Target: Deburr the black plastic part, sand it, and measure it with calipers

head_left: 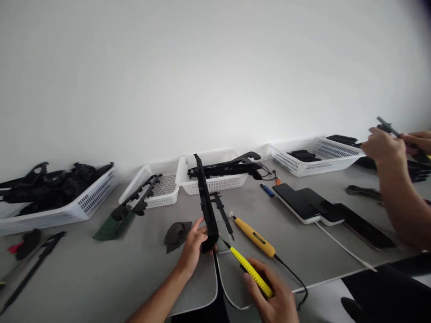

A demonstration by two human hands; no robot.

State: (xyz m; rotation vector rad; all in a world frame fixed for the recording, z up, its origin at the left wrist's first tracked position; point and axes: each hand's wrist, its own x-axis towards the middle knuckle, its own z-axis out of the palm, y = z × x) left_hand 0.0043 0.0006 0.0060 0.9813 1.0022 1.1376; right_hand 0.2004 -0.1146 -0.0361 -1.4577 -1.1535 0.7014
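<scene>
The long black strip (208, 206), seemingly light, stiff and best gripped at its thicker lower end, stood tilted above the table (134, 260), pinched there by the left hand's (192, 244) fingers, while the right hand's (274, 294) fingers wrapped a yellow tool (249, 269).

Black plastic strip (206, 206) at six o'clock; bright-yellow, dark-dotted knife handle (248, 267) and amber corded tool (255, 237) at five; black-screened, white-edged phone (294, 201) at four; white, lattice-sided basket (323, 164) at three; grey tabletop (144, 262).
</scene>
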